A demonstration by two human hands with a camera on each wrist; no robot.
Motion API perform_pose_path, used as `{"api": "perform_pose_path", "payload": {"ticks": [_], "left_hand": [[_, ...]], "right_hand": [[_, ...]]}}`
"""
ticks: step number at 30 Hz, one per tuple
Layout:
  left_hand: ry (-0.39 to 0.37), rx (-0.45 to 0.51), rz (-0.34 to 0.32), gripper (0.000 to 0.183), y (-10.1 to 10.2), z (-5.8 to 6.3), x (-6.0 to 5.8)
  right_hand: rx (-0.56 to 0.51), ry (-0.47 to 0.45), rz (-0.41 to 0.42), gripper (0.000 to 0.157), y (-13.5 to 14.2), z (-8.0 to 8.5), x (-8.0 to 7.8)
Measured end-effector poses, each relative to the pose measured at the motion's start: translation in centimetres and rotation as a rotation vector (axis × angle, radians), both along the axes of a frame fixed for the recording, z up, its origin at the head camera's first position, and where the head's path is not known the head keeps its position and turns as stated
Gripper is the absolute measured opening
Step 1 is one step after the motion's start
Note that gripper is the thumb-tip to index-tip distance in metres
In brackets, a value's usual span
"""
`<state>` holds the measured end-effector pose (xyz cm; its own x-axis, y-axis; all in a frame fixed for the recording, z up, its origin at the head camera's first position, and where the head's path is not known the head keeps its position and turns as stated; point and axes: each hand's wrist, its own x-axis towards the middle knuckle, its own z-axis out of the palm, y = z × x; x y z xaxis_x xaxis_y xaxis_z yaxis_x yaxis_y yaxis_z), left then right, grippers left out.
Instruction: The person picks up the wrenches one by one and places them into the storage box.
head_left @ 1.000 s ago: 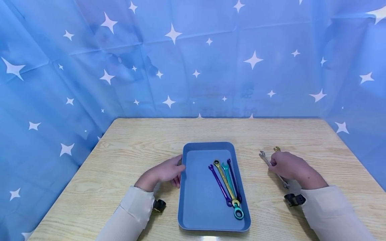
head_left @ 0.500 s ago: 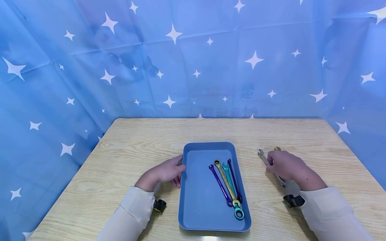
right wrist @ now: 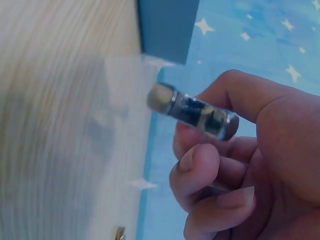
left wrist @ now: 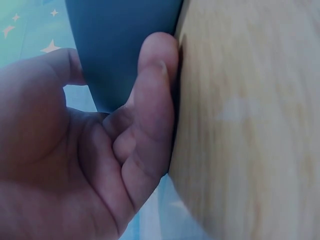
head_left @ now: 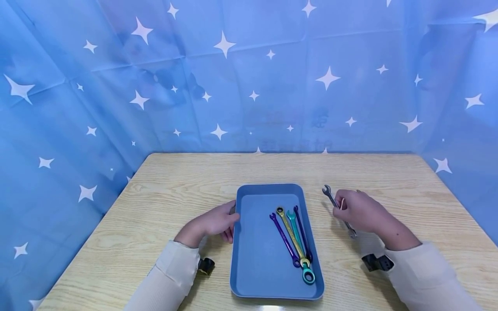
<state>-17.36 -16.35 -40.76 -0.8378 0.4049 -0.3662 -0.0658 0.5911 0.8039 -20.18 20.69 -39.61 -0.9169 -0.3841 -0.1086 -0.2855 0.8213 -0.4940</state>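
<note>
My right hand point(head_left: 359, 211) pinches a silver wrench point(head_left: 328, 192) between thumb and fingers, to the right of the tray. Its open jaw points up and left; the other end shows below the hand. In the right wrist view this wrench point(right wrist: 195, 115) is seen nearly end-on above the table. My left hand point(head_left: 215, 222) holds the left side of the blue tray point(head_left: 249, 276), thumb at the rim and fingers along the outer wall. Inside the tray lie a purple wrench point(head_left: 284, 239), a gold wrench point(head_left: 289, 231), a teal wrench point(head_left: 308, 274) and a dark purple wrench point(head_left: 302, 233).
Another gold-coloured tool end point(right wrist: 120, 233) lies on the table, mostly hidden behind my right hand in the head view. The wooden table point(head_left: 186, 181) ends at a blue star-patterned curtain point(head_left: 249, 86) behind it.
My right hand has lifted the silver wrench off the table and moved it slightly left towards the tray. The left hand and the tray have stayed in place.
</note>
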Motion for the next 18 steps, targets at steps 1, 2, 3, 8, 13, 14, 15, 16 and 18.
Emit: {"api": "perform_pose_path", "payload": {"ticks": [1, 2, 3, 8, 13, 14, 15, 16, 18], "left_hand": [[-0.001, -0.007, 0.002, 0.056, 0.0, -0.1, 0.0], [-0.001, -0.015, 0.004, 0.055, 0.0, -0.3, -0.2], [-0.002, -0.023, 0.007, 0.054, -0.1, -0.5, -0.3], [-0.014, -0.029, 0.014, 0.056, -0.5, -2.0, -1.0], [-0.033, -0.015, 0.014, 0.059, -0.7, -2.4, -1.2], [-0.036, -0.013, 0.017, 0.059, -0.7, -2.4, -1.2], [-0.036, -0.014, 0.019, 0.060, -0.7, -2.4, -1.2], [-0.036, -0.014, 0.020, 0.060, -0.7, -2.3, -1.2], [-0.034, -0.014, 0.020, 0.060, -0.6, -2.3, -1.2]], "right_hand": [[-0.013, 0.007, 0.001, 0.010, -0.2, 0.1, 0.1], [-0.025, 0.015, 0.004, 0.010, -0.5, 0.2, 0.2], [-0.033, 0.023, 0.005, 0.009, -0.7, 0.3, 0.3], [-0.056, 0.088, 0.010, 0.006, -1.7, 0.8, 0.9], [-0.049, 0.134, 0.000, 0.006, -2.3, 1.1, 1.3], [-0.050, 0.139, 0.001, 0.007, -2.4, 1.2, 1.4], [-0.054, 0.139, 0.001, 0.007, -2.5, 1.3, 1.4], [-0.058, 0.136, 0.001, 0.007, -2.6, 1.3, 1.5], [-0.061, 0.122, 0.001, 0.008, -2.8, 1.4, 1.7]]}}
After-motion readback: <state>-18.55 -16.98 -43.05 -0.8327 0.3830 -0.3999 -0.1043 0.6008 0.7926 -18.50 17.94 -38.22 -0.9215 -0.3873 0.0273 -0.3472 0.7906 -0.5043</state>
